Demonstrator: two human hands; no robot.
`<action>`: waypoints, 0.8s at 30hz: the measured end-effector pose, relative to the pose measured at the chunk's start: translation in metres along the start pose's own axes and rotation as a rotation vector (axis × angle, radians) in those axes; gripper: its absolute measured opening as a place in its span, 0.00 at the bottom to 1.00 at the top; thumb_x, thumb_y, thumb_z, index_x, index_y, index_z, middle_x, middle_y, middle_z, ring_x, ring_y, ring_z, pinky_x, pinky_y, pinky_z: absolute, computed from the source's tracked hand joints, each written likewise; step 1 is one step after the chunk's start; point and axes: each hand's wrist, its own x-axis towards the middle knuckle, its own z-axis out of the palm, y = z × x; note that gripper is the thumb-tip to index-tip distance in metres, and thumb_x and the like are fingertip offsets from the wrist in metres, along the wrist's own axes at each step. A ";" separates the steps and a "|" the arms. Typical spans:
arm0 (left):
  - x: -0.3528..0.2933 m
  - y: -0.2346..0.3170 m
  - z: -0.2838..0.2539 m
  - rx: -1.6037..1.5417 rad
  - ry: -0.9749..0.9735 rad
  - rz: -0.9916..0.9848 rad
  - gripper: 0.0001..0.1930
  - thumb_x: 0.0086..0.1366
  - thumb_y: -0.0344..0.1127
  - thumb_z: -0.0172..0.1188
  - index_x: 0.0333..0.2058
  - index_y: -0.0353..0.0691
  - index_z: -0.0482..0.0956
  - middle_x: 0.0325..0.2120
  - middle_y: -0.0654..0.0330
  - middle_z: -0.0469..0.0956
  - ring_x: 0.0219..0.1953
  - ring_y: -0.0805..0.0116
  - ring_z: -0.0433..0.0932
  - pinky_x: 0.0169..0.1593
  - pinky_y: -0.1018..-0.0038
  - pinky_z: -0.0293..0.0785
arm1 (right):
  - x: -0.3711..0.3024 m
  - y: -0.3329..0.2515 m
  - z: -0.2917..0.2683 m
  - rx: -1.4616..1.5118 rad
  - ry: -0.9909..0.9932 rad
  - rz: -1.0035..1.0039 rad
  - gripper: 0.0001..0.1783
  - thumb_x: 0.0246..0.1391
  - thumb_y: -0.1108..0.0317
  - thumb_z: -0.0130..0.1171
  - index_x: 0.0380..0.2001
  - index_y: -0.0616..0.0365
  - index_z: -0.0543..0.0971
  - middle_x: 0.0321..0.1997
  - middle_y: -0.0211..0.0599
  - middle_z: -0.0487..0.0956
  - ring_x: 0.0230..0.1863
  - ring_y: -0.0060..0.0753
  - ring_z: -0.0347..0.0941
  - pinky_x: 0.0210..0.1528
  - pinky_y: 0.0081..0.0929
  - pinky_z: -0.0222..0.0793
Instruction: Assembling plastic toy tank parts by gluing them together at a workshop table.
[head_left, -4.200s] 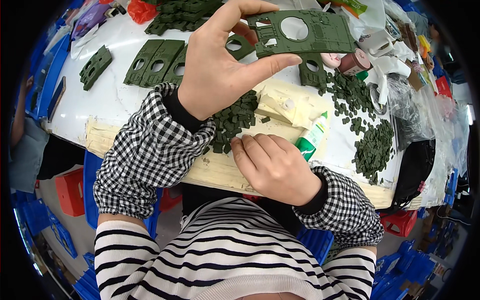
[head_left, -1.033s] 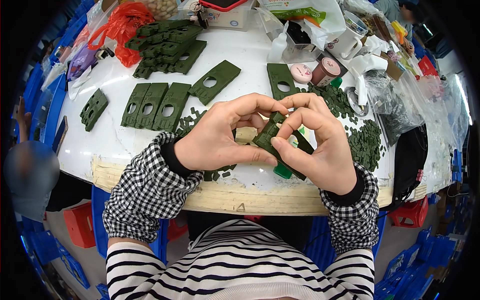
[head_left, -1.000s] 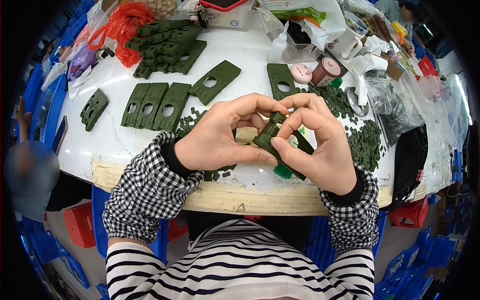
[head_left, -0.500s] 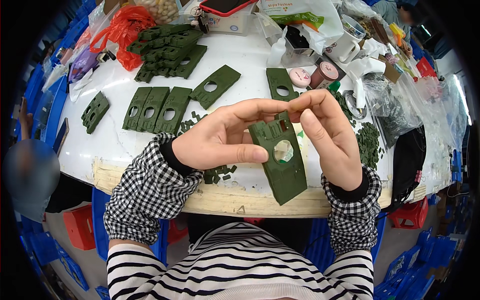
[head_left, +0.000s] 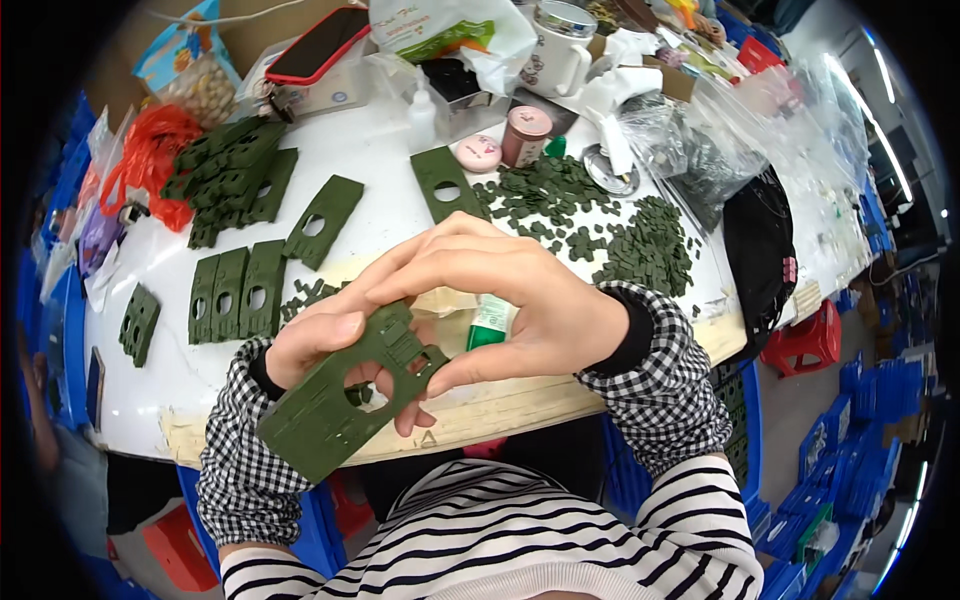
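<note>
As the left hand (head_left: 312,338) grips a green panel (head_left: 325,405) (embossed, round-holed), the right hand (head_left: 535,305) pinches it.

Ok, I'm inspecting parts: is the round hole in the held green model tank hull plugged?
No; fingers of the left hand show through the round hole in the green model tank hull.

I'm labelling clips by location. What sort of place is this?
Probably a small workshop: loose small green pieces are heaped on a white table, matching green panels lie in a row there, and blue trays are stacked at the right.
</note>
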 end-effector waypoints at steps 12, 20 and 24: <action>0.018 -0.011 -0.007 0.195 0.212 0.468 0.39 0.64 0.34 0.65 0.68 0.41 0.52 0.60 0.43 0.66 0.61 0.52 0.71 0.59 0.53 0.76 | -0.004 0.008 -0.007 -0.353 0.276 0.149 0.31 0.40 0.52 0.77 0.44 0.61 0.79 0.36 0.35 0.79 0.42 0.36 0.70 0.48 0.33 0.66; 0.014 -0.008 -0.025 0.310 0.323 0.490 0.34 0.67 0.38 0.62 0.66 0.37 0.56 0.58 0.47 0.69 0.58 0.57 0.74 0.62 0.60 0.74 | -0.004 -0.003 -0.032 -0.302 0.431 0.179 0.30 0.56 0.50 0.67 0.50 0.65 0.77 0.39 0.42 0.80 0.39 0.33 0.77 0.40 0.29 0.74; 0.012 -0.007 -0.026 0.329 0.324 0.539 0.34 0.68 0.39 0.60 0.66 0.35 0.55 0.58 0.47 0.68 0.57 0.56 0.75 0.61 0.60 0.75 | -0.033 -0.051 -0.079 -0.470 0.394 0.397 0.10 0.59 0.69 0.63 0.37 0.66 0.80 0.28 0.32 0.80 0.29 0.18 0.75 0.35 0.18 0.71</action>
